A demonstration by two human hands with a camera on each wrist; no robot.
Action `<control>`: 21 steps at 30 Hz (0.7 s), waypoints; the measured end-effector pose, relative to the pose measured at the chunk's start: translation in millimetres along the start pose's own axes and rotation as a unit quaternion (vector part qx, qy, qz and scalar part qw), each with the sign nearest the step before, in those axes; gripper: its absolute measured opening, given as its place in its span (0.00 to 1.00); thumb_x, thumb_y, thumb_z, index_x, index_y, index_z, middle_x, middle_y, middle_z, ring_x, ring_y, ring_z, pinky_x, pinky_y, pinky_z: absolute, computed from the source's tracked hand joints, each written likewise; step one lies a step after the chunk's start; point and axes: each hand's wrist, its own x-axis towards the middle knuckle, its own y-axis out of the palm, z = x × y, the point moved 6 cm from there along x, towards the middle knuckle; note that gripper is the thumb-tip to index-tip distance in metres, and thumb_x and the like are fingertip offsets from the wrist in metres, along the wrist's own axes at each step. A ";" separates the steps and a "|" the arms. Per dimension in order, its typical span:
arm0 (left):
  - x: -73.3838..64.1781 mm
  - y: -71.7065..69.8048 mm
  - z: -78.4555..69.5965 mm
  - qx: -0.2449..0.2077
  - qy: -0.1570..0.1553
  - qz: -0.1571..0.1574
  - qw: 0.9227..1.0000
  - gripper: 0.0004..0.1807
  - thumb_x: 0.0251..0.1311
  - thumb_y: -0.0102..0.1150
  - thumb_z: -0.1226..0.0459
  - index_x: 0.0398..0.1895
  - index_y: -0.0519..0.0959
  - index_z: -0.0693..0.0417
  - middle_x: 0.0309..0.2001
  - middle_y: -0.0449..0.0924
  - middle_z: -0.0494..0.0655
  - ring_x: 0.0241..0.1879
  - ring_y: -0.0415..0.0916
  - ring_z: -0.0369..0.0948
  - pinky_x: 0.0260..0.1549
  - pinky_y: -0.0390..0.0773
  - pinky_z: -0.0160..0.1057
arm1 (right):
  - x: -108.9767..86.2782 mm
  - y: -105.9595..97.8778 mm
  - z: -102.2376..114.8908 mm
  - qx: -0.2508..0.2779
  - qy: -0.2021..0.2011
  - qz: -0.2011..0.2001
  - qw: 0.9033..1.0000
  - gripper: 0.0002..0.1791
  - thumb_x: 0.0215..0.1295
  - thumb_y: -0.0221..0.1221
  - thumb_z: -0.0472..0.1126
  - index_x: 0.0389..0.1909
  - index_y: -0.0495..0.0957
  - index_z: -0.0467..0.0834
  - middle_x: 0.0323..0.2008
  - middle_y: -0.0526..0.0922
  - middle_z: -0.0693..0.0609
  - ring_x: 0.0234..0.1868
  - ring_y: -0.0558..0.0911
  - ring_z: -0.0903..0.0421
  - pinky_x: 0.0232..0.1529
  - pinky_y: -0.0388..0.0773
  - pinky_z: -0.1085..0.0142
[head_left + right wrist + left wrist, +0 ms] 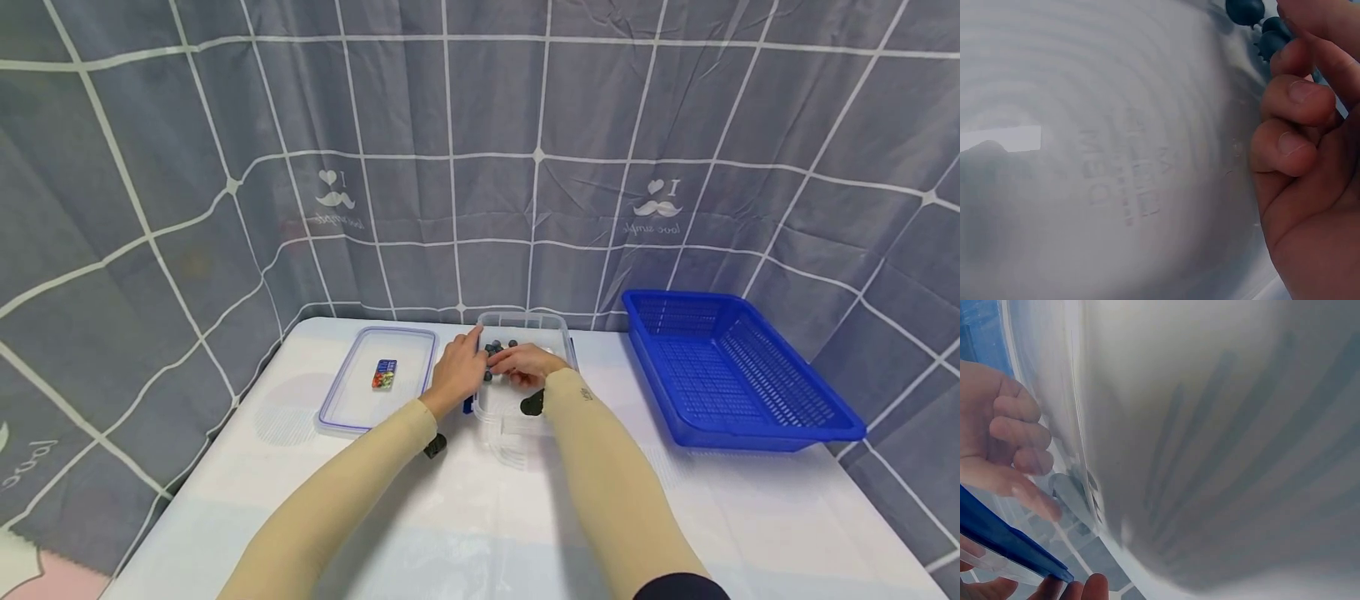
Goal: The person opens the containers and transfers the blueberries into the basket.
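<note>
Several small dark balls [1245, 10] inside clear container [525, 318], grouped toward its left wall. Clear lid [352, 383] with coloured label [384, 374] on surface [465, 542] to the left; blue basket [690, 375] on the right. Left hand [460, 364] against container's left wall, near blue latch [468, 406]; gripping or merely touching, cannot tell. Right hand [528, 362] inside container, beside balls, last three fingers curled; pinching a ball or not, cannot tell.

Can't tell if the right hand [1313, 153] is pinching any of the dark balls [1245, 10], fingers block the spot. Left hand [459, 367] mostly cropped out of its wrist view. Label [384, 374] on the lid [356, 382] too tiny to read, lettering [1146, 181] in the box [500, 403] kinda blurry.
</note>
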 end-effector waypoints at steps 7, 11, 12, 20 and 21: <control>0.1 0.0 -1.1 -0.005 -0.003 -0.001 1.000 0.30 0.76 0.38 0.54 0.79 0.58 0.45 0.69 0.68 0.54 0.69 0.65 0.54 0.63 0.70 0.57 | -1.0 1.9 2.3 0.003 -0.013 -0.003 1.000 0.19 0.60 0.67 0.34 0.54 0.85 0.42 0.16 0.69 0.56 0.16 0.65 0.61 0.19 0.61 0.70; 0.8 1.8 -1.6 -0.005 0.001 0.001 1.000 0.30 0.76 0.38 0.54 0.79 0.58 0.44 0.70 0.68 0.53 0.69 0.65 0.53 0.63 0.70 0.57 | -1.7 0.2 2.5 -0.004 -0.015 -0.009 1.000 0.19 0.60 0.67 0.33 0.53 0.85 0.41 0.16 0.69 0.56 0.16 0.65 0.61 0.19 0.61 0.70; 1.0 1.9 -1.8 -0.005 0.001 0.001 1.000 0.30 0.76 0.38 0.54 0.79 0.58 0.44 0.70 0.68 0.53 0.69 0.65 0.53 0.63 0.70 0.56 | -1.8 0.0 2.5 -0.007 -0.016 -0.009 1.000 0.19 0.59 0.67 0.33 0.53 0.85 0.41 0.16 0.69 0.55 0.16 0.65 0.60 0.19 0.61 0.70; -0.1 1.6 -1.3 -0.009 -0.004 -0.002 1.000 0.30 0.75 0.40 0.55 0.79 0.58 0.44 0.69 0.69 0.54 0.68 0.66 0.54 0.62 0.70 0.57 | 0.5 3.8 -0.2 -0.032 -0.017 0.000 0.999 0.19 0.56 0.69 0.33 0.51 0.86 0.40 0.14 0.70 0.55 0.15 0.64 0.62 0.17 0.60 0.71; -0.4 1.5 -1.3 -0.009 -0.004 -0.002 1.000 0.30 0.75 0.40 0.56 0.79 0.58 0.45 0.69 0.69 0.54 0.68 0.66 0.54 0.62 0.70 0.57 | 0.8 4.1 -0.7 -0.033 -0.017 0.000 0.999 0.19 0.56 0.69 0.33 0.51 0.86 0.40 0.14 0.70 0.55 0.15 0.64 0.62 0.17 0.59 0.71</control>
